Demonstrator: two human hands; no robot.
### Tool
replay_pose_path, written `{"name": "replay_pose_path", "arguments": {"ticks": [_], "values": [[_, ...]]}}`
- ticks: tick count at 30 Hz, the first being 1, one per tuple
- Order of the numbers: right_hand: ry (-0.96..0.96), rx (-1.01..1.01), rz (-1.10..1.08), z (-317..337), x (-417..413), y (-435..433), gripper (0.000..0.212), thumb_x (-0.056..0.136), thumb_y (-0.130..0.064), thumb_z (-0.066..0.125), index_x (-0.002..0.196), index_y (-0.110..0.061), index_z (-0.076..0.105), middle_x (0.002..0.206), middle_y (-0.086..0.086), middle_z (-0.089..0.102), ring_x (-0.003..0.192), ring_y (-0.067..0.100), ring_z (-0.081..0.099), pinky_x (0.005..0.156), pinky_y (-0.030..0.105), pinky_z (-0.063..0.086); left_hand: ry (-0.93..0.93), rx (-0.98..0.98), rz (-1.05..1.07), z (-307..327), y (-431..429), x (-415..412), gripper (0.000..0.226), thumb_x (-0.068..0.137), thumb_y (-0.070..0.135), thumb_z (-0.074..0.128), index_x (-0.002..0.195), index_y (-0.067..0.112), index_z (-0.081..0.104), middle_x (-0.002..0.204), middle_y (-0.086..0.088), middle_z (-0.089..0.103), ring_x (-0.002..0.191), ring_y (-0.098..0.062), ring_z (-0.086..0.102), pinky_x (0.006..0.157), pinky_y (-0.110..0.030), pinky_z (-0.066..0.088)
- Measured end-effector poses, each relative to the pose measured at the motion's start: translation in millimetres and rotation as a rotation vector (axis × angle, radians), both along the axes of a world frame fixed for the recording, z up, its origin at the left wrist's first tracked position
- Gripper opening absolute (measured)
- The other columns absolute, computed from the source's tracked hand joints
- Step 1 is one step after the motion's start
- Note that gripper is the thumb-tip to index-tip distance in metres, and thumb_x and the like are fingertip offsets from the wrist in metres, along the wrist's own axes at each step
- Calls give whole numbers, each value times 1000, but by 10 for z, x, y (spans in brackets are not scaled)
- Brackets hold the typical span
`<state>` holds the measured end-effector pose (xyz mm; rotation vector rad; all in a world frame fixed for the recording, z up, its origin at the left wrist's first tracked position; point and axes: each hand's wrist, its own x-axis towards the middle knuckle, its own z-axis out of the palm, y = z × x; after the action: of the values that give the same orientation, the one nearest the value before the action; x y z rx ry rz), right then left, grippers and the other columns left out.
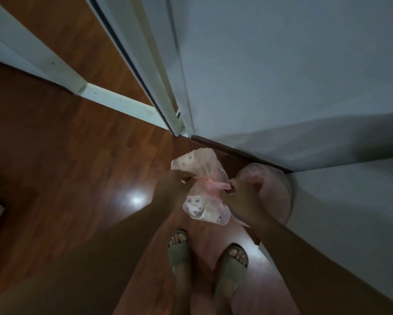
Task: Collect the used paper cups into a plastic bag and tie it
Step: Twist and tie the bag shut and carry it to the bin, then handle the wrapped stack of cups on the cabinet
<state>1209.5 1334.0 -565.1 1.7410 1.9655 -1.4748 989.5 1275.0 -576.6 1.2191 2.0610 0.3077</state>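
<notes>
A thin pink plastic bag (202, 187) hangs in the air in front of me, above the wooden floor. Patterned paper cups (199, 204) show through its skin, above and below a cinched middle. A twisted pink band crosses that middle. My left hand (172, 187) pinches the band's left end. My right hand (243, 198) pinches its right end, and the two ends are pulled apart sideways. The knot itself is too small to make out.
A bin lined with a pink bag (272, 189) stands just right of my right hand, against the white wall (282, 76). A sliding door track (145, 71) and white threshold (123, 103) run ahead on the left. My feet in sandals (207, 258) stand below the bag.
</notes>
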Motion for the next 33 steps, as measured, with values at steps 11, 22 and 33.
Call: {"name": "replay_pose_path", "arguments": {"ticks": [11, 22, 33], "values": [[26, -57, -163, -537, 267, 107, 73, 81, -74, 55, 132, -22, 62, 105, -5, 75, 101, 23, 73, 97, 54, 58, -153, -52, -3, -297, 330, 153, 29, 109, 28, 62, 133, 26, 77, 129, 7, 80, 109, -9, 74, 92, -21, 55], [36, -11, -240, 802, 214, 206, 29, 102, -34, 67, 129, -23, 69, 117, -6, 73, 103, 10, 65, 92, 29, 43, -324, -37, 1, 860, 347, 179, 21, 96, 31, 60, 104, 41, 76, 99, 15, 83, 87, -14, 81, 92, -47, 66], [61, 45, -332, 3429, 296, -543, 28, 105, -33, 63, 131, -23, 68, 126, -1, 71, 109, 17, 70, 87, 27, 51, -329, 83, -135, 3391, -292, 449, 43, 92, 53, 50, 113, 34, 82, 105, 16, 84, 95, -7, 79, 91, -40, 64]]}}
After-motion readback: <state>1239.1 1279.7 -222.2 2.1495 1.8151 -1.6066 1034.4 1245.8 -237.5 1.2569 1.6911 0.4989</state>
